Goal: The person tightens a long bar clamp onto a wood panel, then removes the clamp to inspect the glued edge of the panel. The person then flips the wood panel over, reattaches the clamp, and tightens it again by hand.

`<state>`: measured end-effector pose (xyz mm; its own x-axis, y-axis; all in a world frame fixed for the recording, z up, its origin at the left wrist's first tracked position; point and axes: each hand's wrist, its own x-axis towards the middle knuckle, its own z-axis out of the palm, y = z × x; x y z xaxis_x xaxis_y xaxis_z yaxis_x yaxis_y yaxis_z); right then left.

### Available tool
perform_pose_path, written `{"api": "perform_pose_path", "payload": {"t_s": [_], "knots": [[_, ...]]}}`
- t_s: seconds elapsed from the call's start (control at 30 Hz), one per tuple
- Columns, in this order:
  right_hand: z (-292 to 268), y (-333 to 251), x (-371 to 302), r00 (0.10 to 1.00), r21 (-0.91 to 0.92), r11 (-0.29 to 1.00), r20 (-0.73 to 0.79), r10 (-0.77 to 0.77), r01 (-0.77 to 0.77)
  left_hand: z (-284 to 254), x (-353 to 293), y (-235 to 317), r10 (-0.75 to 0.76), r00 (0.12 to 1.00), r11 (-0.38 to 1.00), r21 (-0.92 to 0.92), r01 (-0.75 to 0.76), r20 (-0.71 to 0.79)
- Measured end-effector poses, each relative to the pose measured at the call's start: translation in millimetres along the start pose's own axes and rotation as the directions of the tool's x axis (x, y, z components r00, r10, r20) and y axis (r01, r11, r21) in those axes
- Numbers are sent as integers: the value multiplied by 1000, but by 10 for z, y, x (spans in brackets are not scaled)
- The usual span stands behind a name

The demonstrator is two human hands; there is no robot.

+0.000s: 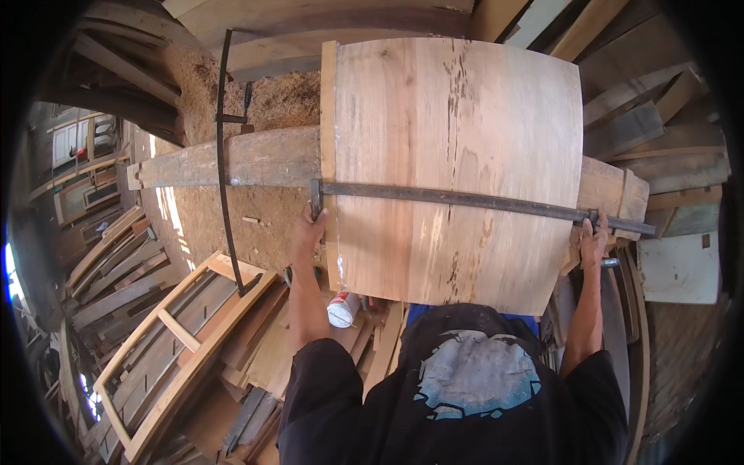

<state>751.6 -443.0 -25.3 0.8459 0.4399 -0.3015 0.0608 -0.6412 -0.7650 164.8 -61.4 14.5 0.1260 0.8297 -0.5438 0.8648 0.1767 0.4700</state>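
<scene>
A wide wooden panel (403,124) with dark streaks lies in front of me, a narrow wooden strip (328,101) along its left edge. Across the panel runs a long dark metal bar clamp (449,198). My left hand (309,226) is closed around the clamp's jaw at the panel's left edge. At the right edge, my right hand (595,239) grips the clamp's other jaw, close to the bar's end. The undersides of both jaws are hidden. A second bar clamp (222,147) stands apart to the left, its lower end by a wooden frame (182,329).
A weathered beam (232,159) passes beneath the panel. A white container (342,311) sits below the panel's near left corner, among loose boards. Wood shavings (283,101) cover the ground, and lumber (116,256) is stacked at left. More planks (666,147) lean at right.
</scene>
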Motion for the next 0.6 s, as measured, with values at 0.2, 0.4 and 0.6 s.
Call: {"api": "perform_pose_path", "payload": {"t_s": [0.2, 0.4, 0.6], "knots": [[-122, -10, 110, 988, -392, 909, -4, -157, 143, 260, -75, 170, 81, 967, 997, 23, -77, -242], [-27, -49, 60, 992, -267, 962, -94, -85, 58, -7, 49, 204, -97, 982, 962, 238, 135, -164], [2, -270, 0, 997, -261, 965, -73, -15, -4, -79, -3, 180, -84, 995, 996, 26, 85, -45]]}}
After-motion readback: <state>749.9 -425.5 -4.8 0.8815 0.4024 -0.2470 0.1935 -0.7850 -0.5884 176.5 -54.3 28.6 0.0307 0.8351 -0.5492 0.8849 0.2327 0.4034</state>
